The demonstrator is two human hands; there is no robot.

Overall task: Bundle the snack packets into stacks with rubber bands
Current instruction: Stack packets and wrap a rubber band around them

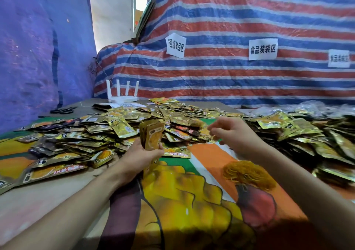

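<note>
- Your forearms reach over the printed cloth [182, 201] that covers the worktop.
- Just nearer you than your right hand lies a heap of rubber bands [247, 173].
- Your left hand [141, 154] grips an upright stack of snack packets [151, 134], fingers curled round its lower half.
- Your right hand [233, 132], beside the left and apart from it, has its fingers curled, pinching a thin rubber band [212, 136].
- Loose packets [96, 134] lie heaped beyond your hands and out to both sides.

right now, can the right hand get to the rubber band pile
Probably yes: the right hand hovers just beyond the rubber band pile, only bare cloth between them.
</note>
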